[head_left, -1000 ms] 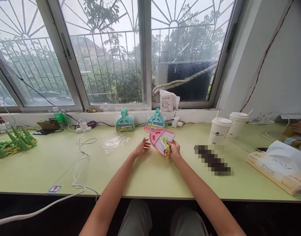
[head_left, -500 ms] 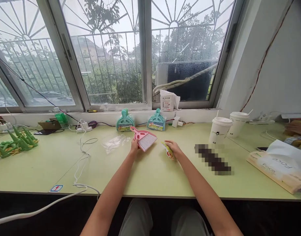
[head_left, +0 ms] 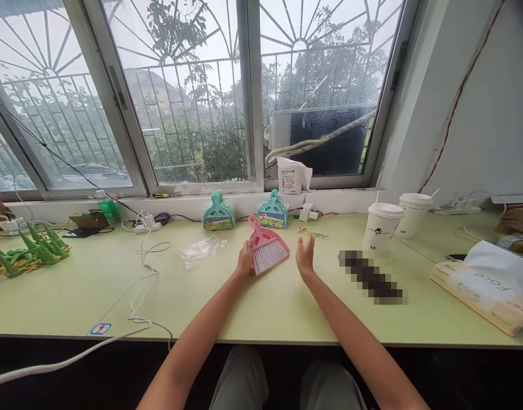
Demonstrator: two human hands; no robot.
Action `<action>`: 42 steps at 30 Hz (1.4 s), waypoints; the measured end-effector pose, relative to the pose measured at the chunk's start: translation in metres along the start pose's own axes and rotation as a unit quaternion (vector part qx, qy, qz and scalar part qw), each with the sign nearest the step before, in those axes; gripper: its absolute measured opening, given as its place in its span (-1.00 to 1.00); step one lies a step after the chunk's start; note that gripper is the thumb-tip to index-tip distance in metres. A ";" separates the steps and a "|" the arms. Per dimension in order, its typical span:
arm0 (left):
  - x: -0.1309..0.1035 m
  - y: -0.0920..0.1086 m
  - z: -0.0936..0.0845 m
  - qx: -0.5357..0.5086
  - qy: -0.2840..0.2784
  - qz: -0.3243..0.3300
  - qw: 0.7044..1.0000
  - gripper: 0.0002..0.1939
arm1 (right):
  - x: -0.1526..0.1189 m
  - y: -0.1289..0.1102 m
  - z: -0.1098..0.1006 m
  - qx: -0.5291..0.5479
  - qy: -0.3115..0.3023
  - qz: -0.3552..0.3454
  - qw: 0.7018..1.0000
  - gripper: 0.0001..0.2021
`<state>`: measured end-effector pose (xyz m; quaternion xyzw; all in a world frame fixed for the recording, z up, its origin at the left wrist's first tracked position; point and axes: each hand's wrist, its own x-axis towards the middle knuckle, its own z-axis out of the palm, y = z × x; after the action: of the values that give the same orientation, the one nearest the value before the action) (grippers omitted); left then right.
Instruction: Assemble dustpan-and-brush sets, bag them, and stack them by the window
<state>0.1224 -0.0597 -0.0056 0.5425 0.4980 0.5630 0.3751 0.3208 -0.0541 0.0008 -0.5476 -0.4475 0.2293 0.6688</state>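
My left hand grips the left edge of a small pink dustpan, tilted up above the table. A brush with pale bristles sits nested in the dustpan. To the right of it, my right hand is raised with its fingers apart and holds nothing. Just beyond that hand lies a yellow printed label card, flat on the table. Two sets of teal dustpans, the left set and the right set, stand against the wall, with printed labels on them.
A crumpled clear plastic bag lies left of my hands, near a white cable. Paper cups and a tissue pack are on the right. Green spiky pieces lie far left. The green table ends before my knees.
My right hand has let go of the label card, which now lies on the table farther back. My left hand has moved the pink dustpan to the right.
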 end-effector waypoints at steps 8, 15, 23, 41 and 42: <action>-0.045 0.024 0.019 0.241 -0.053 0.184 0.951 -0.47 | -0.033 -0.014 0.016 -0.121 -0.114 -0.202 0.965 -0.73; -0.036 0.032 0.019 0.227 -0.081 0.201 0.949 -0.44 | -0.015 -0.014 0.007 -0.151 -0.068 -0.244 0.956 -0.85; -0.037 0.041 0.021 0.171 -0.080 0.227 0.955 -0.53 | -0.019 -0.023 0.007 -0.099 -0.036 -0.233 0.967 -0.85; -0.039 0.044 0.018 0.376 0.006 0.242 0.895 -0.54 | -0.026 -0.027 0.008 -0.044 -0.101 -0.202 0.973 -0.85; -0.038 0.046 0.018 0.391 0.011 0.238 0.889 -0.54 | -0.026 -0.028 0.007 -0.047 -0.100 -0.201 0.973 -0.83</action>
<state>0.1504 -0.1035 0.0280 0.7414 0.5381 0.4007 -0.0181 0.2965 -0.0792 0.0179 -0.4517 -0.6231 0.1223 0.6267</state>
